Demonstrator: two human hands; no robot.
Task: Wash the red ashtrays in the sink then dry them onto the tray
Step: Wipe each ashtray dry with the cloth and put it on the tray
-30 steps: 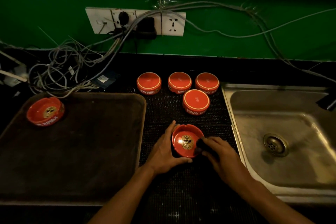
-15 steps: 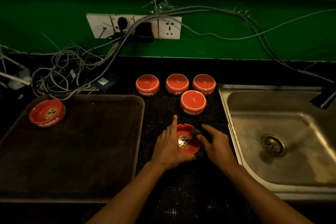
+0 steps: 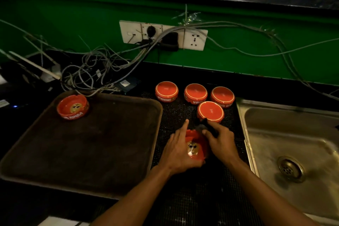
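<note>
While the red ashtray (image 3: 195, 147) is sitting tilted over the black mat (image 3: 183, 198), between tray and sink, the person's left hand (image 3: 178, 150) is cupping its left wall, forefinger pointing up, and the right hand (image 3: 221, 142) is pinching a dark cloth (image 3: 203, 127) against its far rim. Being round, it is offering no long axis; the left hand is the carrier, and the tray (image 3: 110, 170) is lying directly to that hand's left, so a short leftward carry looks likely. A sunglasses face is showing in its bowl. One upright ashtray (image 3: 73, 107) is already resting in the tray's far left corner, lettered roughly "RIMBA". Four upturned ashtrays (image 3: 196, 94) are waiting behind, lettering inverted, hard to read. The sink (image 3: 293, 134) is lying to the right.
</note>
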